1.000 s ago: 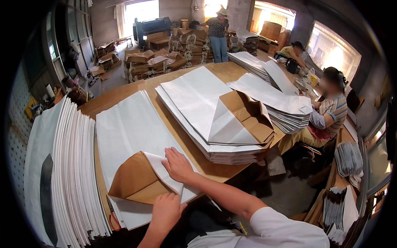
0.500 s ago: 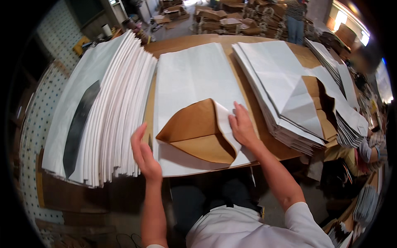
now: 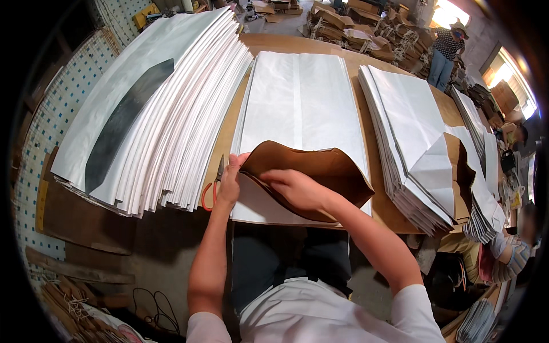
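A large white paper sack [image 3: 300, 108] with a brown lining [image 3: 337, 171] lies on the middle pile, its near end spread into a wide mouth. At the left corner of that mouth, my left hand [image 3: 230, 182] pinches the paper edge; part of its fingers is behind the sack. My right hand [image 3: 297, 191] reaches into the mouth with fingers extended leftward against the brown inner side, gripping nothing that I can see. Beside my left hand lie scissors [image 3: 213, 194] with orange-red handles, partly covered.
A tall stack of white sacks [image 3: 154, 114] with a dark strip [image 3: 126, 131] on top stands left on the wooden table [image 3: 274, 43]. Another stack [image 3: 400, 108], topped by an opened sack [image 3: 460, 177], is at right. One person [image 3: 446, 51] stands far off; another [image 3: 509, 251] is at right.
My right hand has gone from the mouth's right outer side into it. My left hand has come up to its left corner. The mouth's shape has changed, and the view has shifted.
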`<state>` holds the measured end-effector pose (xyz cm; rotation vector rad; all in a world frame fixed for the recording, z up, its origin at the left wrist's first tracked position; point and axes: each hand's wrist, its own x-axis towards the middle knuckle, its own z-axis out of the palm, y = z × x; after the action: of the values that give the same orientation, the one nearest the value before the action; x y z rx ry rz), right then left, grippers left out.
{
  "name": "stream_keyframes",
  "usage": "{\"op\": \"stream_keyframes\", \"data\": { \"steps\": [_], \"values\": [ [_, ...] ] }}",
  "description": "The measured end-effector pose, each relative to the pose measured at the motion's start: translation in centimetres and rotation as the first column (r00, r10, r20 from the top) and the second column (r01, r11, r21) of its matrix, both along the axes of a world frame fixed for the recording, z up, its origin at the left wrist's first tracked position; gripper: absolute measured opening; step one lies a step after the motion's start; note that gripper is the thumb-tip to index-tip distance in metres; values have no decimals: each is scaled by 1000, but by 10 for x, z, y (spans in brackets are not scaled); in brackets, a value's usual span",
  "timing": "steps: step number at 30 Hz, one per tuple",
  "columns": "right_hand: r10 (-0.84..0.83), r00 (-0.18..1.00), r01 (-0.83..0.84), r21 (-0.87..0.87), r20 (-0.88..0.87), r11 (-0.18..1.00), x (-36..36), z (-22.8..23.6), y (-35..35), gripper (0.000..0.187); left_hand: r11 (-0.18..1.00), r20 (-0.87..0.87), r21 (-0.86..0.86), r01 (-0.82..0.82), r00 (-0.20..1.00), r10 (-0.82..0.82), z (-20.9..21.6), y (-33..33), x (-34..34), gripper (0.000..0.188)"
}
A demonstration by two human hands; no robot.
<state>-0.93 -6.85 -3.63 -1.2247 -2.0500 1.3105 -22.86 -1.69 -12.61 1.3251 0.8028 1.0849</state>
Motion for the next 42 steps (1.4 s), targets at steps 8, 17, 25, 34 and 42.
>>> {"op": "stream_keyframes", "data": {
  "steps": [8,17,25,34,42],
  "values": [
    [-104,991,64,-374,-90,925,-44,-43,42,41,1000,-162,-15,-22,987,19,-7,6,0,81],
    [-140,989,146,-356,45,923,-32,-14,25,48,998,-301,68,7,953,13,-3,11,3,75],
    [-81,996,89,-466,37,880,-3,-34,15,37,1000,-368,20,21,930,-12,1,14,9,66],
    [-432,828,77,-691,-358,719,-27,-64,43,25,995,-391,15,-94,916,92,1,14,9,60],
    [-415,865,99,-713,-284,694,-11,-45,20,21,989,-428,97,-111,893,142,-1,13,15,57]
  ]
}}
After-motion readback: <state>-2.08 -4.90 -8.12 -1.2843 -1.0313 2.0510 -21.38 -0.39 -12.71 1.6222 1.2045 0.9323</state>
